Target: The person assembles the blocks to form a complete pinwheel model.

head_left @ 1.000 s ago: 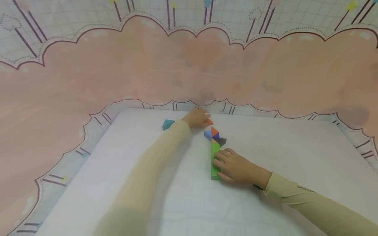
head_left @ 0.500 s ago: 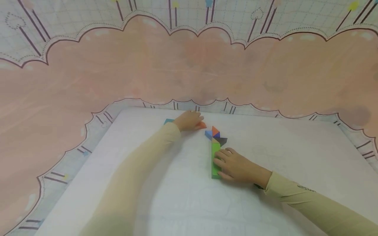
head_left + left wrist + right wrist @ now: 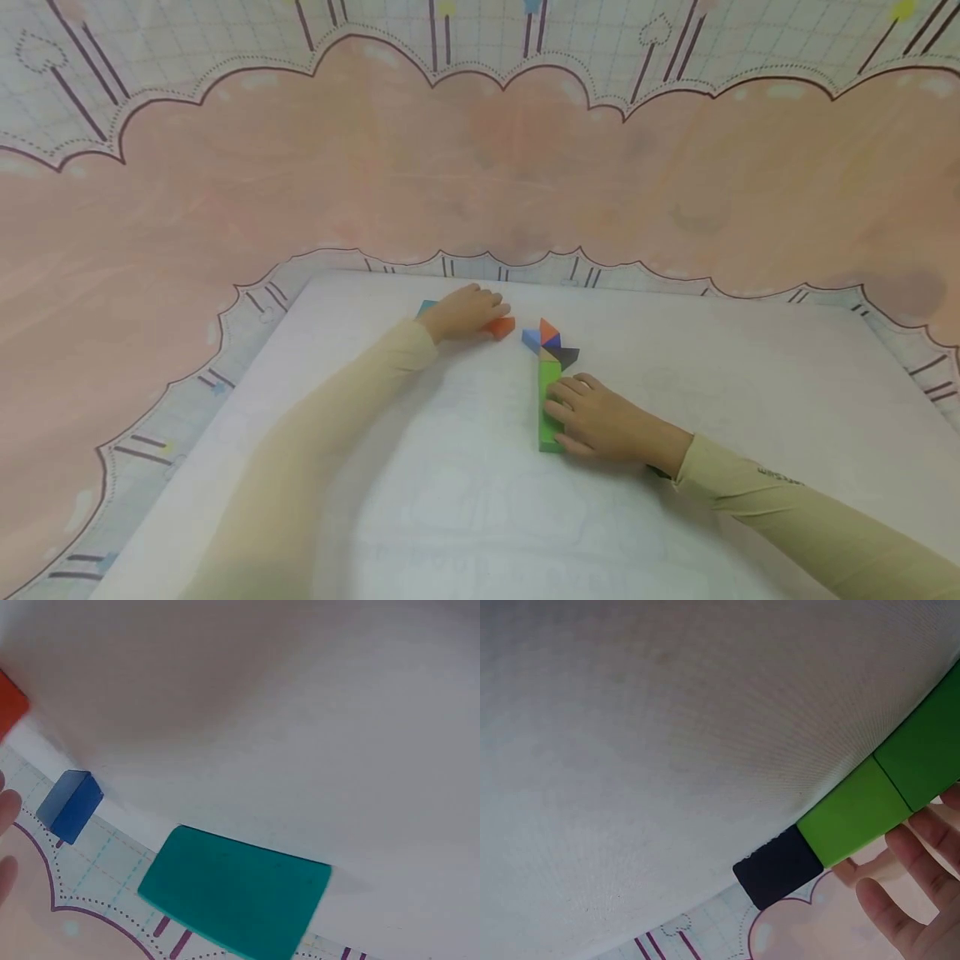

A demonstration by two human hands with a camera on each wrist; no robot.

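My left hand [image 3: 467, 312] grips an orange block [image 3: 502, 327] at the back of the white tabletop. Its fingers curve down over the block, and the thumb is hidden. Partly behind that hand lies a teal block [image 3: 236, 892]. My right hand [image 3: 603, 421] rests along the right side of a long green column [image 3: 550, 417], made of a light green block [image 3: 855, 812] and a darker green block [image 3: 930, 742]. Above the column stand a tan triangle [image 3: 548, 356], a dark block [image 3: 564, 357], a light blue piece [image 3: 532, 340], a blue piece [image 3: 553, 342] and an orange-red triangle [image 3: 548, 329].
A cloth with pink cloud shapes [image 3: 480, 167] hangs behind and around the white tabletop [image 3: 750, 375]. Something dark [image 3: 658, 472] shows under the right wrist, mostly hidden.
My left hand has moved left and slightly nearer, bringing the orange block away from the assembled pieces and turning it. The teal block is more covered. My right hand stays put.
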